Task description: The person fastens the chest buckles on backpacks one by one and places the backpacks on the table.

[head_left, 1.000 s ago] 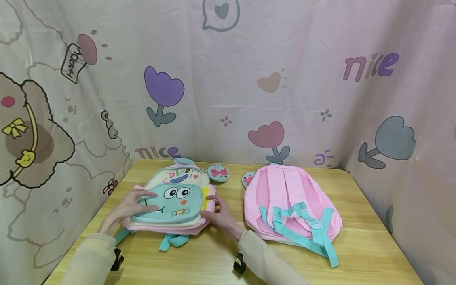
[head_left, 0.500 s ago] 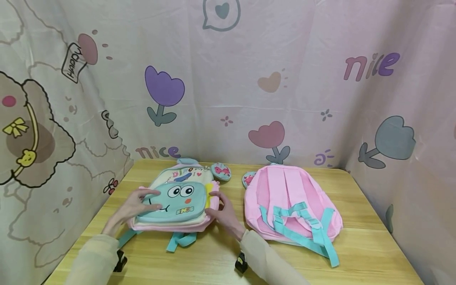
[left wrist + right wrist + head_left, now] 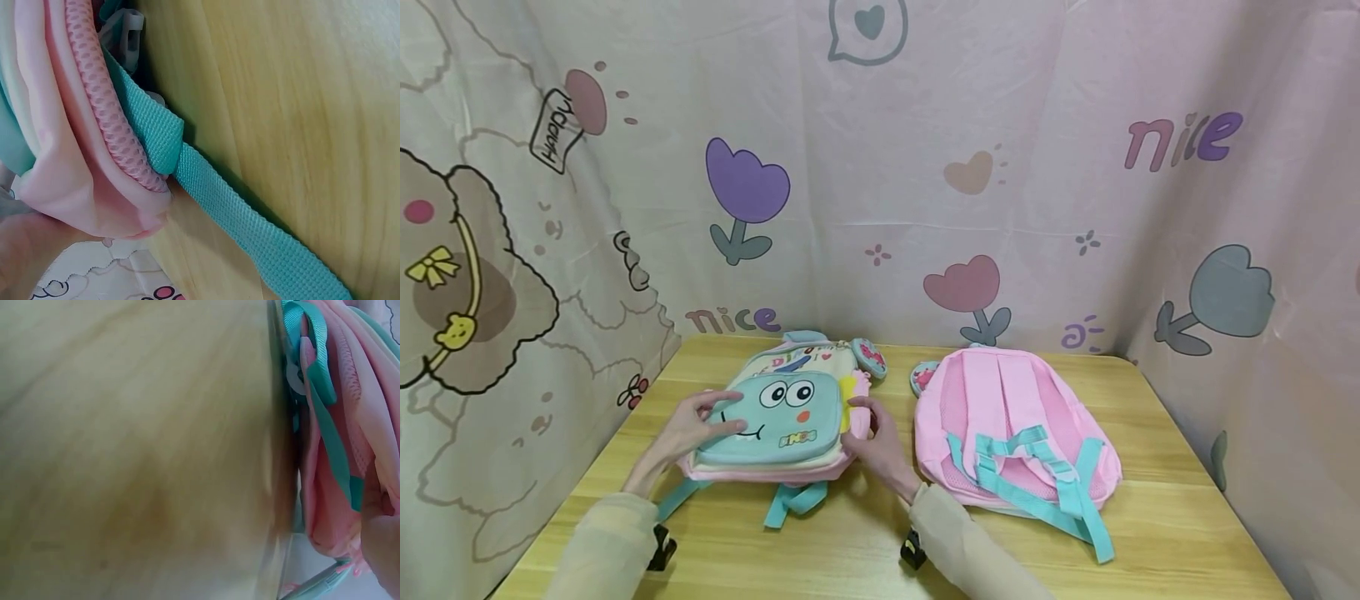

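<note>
Gripping the dinosaur-print backpack (image 3: 786, 425) from both sides, two hands are hard at work in the head view! The left hand (image 3: 696, 425) has its thumb and fingers curled over the bag's turquoise front pocket, with the printed eyes just to the hand's right. Across from it, the right hand (image 3: 880, 446) pinches the pink side, thumb against the bag, and beyond its fingertips sits a round charm (image 3: 868, 357). So the bag is right between the two hands, printed front up, a turquoise strap loop (image 3: 801, 500) spilling toward the person. Out to the right of the right hand, a pink backpack (image 3: 1015, 417) lies on the wooden table (image 3: 850, 554), straps up.

Over to the left wrist: pink fabric and a mesh edge right above the hand, fingers hidden, a turquoise webbing strap (image 3: 250, 225) trailing onto the wood.

And the right wrist: fingers clasp the pink fabric, a turquoise strap just beside them.
</note>
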Motion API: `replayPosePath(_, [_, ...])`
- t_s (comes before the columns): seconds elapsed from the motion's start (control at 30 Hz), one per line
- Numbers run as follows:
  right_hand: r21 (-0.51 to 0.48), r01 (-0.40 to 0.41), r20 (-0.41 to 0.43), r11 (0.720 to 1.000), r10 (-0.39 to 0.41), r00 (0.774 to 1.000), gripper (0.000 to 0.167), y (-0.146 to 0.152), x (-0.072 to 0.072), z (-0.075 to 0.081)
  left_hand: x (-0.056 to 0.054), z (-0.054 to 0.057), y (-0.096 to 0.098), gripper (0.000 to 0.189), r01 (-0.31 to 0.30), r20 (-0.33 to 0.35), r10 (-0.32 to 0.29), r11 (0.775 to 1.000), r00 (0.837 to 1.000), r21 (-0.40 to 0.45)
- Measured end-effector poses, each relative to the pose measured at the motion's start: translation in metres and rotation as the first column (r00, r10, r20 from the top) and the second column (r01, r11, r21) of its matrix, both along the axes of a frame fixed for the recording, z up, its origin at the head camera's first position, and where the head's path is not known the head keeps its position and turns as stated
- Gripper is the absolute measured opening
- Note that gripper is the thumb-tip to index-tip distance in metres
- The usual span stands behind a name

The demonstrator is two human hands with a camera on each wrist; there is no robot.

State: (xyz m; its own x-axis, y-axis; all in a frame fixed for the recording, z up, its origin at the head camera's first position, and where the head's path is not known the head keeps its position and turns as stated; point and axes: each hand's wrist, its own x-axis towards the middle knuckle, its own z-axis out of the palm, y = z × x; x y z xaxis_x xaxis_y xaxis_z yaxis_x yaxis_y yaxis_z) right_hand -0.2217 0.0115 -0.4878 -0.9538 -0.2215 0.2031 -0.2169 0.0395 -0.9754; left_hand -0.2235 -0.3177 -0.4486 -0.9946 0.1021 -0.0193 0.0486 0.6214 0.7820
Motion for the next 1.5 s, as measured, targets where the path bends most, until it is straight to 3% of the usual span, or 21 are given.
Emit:
replayPosePath(0.2, [-0.032, 0.037, -0.022, 0.999, -0.038, 0.999, 0.057, 0.002, -0.001, 0.009, -0.001, 0.002, 0.005, 0.064, -0.007, 0.003, 0.007, 1.0, 1.0, 0.018])
replayPosePath(0.47, [-0.058, 0.041, -0.068, 0.997, -0.045, 0.997, 0.055, 0.007, -0.003, 0.022, -0.002, 0.006, 0.016, 0.065, 0.047, 0.007, -0.047, 0.998, 0.999, 0.041])
replayPosePath(0.63, [-0.075, 0.045, -0.131, 0.996, -0.055, 0.99, 0.053, 0.007, -0.003, 0.029, -0.002, 0.009, 0.028, 0.064, 0.098, -0.059, -0.102, 0.993, 0.993, -0.064])
replayPosePath(0.77, [-0.107, 0.033, -0.157, 0.994, -0.05, 0.986, 0.049, 0.007, -0.003, 0.036, -0.002, 0.012, 0.039, 0.066, 0.09, -0.116, -0.109, 0.983, 0.987, -0.161])
replayPosePath(0.9, [-0.145, 0.025, -0.161, 0.989, -0.049, 0.986, 0.046, 0.007, -0.003, 0.047, -0.001, 0.014, 0.049, 0.067, 0.093, -0.158, -0.122, 0.979, 0.98, -0.182])
replayPosePath(1.07, [-0.148, 0.051, -0.198, 0.988, -0.08, 0.977, 0.043, 0.007, -0.004, 0.062, -0.003, 0.017, 0.059, 0.069, 0.144, -0.172, -0.168, 0.979, 0.971, -0.141])
replayPosePath(1.27, [-0.17, 0.059, -0.271, 0.984, -0.104, 0.957, 0.042, 0.007, -0.007, 0.077, -0.007, 0.026, 0.075, 0.071, 0.215, -0.131, -0.217, 0.976, 0.967, -0.032])
replayPosePath(1.5, [-0.238, 0.028, -0.404, 0.971, -0.125, 0.906, 0.04, 0.005, -0.016, 0.093, -0.014, 0.043, 0.096, 0.07, 0.237, -0.085, -0.228, 0.964, 0.97, 0.119])
